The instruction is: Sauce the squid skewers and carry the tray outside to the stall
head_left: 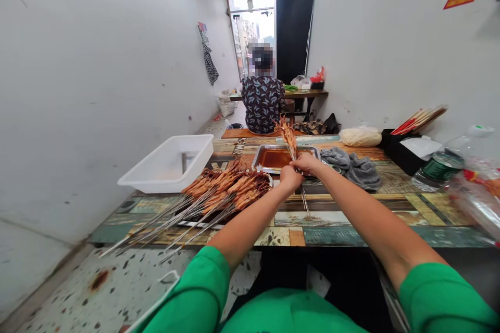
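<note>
Both my left hand (pixel 291 178) and my right hand (pixel 308 163) are closed round the metal sticks of a bunch of skewers (pixel 288 135). Reddish-brown meat pieces with stringy ends sit at the top of the bunch, pointing away from me, while the bare sticks hang down toward me. Just behind my hands lies a metal tray (pixel 255 160) with brown-red liquid in it. To the left, a big heap of similar meat skewers (pixel 230 187) rests on another tray, its sticks jutting out over the table's near edge.
A white plastic tub (pixel 156 179) stands left on the patchwork-wood table (pixel 344 213). Rightward are a grey cloth (pixel 357 169), a bagged pale bundle (pixel 360 137), a black box (pixel 402 158) with sticks, and a plastic bottle (pixel 439 166). Another person (pixel 263 101) sits ahead, back turned.
</note>
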Tool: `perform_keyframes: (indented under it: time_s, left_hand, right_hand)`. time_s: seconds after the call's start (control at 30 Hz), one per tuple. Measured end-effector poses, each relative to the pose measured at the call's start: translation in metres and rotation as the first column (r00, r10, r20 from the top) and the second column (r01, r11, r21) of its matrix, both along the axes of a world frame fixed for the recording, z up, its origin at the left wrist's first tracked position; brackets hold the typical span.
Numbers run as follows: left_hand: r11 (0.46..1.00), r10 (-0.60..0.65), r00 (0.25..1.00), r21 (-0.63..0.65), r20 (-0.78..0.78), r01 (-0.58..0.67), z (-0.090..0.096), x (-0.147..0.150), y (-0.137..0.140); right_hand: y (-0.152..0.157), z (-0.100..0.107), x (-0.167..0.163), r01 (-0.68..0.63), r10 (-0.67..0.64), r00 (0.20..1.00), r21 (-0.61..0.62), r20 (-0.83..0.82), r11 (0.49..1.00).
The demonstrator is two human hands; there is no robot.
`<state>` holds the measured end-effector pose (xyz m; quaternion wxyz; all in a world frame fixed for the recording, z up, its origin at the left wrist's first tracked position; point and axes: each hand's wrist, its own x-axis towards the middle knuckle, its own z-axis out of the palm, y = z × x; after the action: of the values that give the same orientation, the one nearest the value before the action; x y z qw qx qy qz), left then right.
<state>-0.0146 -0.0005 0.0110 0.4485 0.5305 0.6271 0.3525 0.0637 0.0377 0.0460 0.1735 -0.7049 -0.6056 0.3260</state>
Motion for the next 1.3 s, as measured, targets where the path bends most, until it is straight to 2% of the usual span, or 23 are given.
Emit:
perform_keyframes:
  time_s: [0.07, 0.17, 0.33, 0.53, 0.77, 1.07, 1.3]
  left_hand:
    - [0.992, -0.02, 0.982, 0.118, -0.187, 0.043, 0.004, -0.006, 0.003]
    - [0.968, -0.037, 0.962, 0.228, -0.272, 0.102, 0.012, -0.014, 0.008]
    - [0.935, -0.007, 0.981, 0.345, -0.196, 0.076, 0.015, -0.02, 0.01]
    - [0.942, 0.006, 1.0, 0.335, 0.023, -0.013, 0.021, -0.02, 0.001]
    - [0.897, 0.025, 0.998, 0.442, -0.061, 0.005, 0.035, -0.026, 0.013]
    - [0.897, -0.014, 0.999, 0.442, -0.038, 0.029, 0.017, -0.026, 0.014]
    - [0.868, 0.038, 0.997, 0.496, -0.068, 0.0, -0.006, -0.022, 0.008]
  right_hand:
    - [0.003, 0.005, -0.005, -0.025, 0.025, 0.998, 0.003, 0.06, 1.0]
    - [0.007, 0.014, -0.009, -0.064, 0.057, 0.99, 0.054, 0.131, 0.996]
    - [0.003, 0.031, -0.015, -0.117, 0.064, 0.968, 0.209, 0.242, 0.971]
    - [-0.01, 0.041, -0.022, -0.161, 0.027, 0.935, 0.354, 0.354, 0.921]
    - [-0.008, 0.054, -0.025, -0.176, -0.01, 0.92, 0.434, 0.392, 0.883]
    - [-0.009, 0.035, -0.024, -0.194, 0.003, 0.915, 0.434, 0.403, 0.88]
    - [-0.023, 0.02, -0.022, -0.22, 0.03, 0.909, 0.417, 0.415, 0.882]
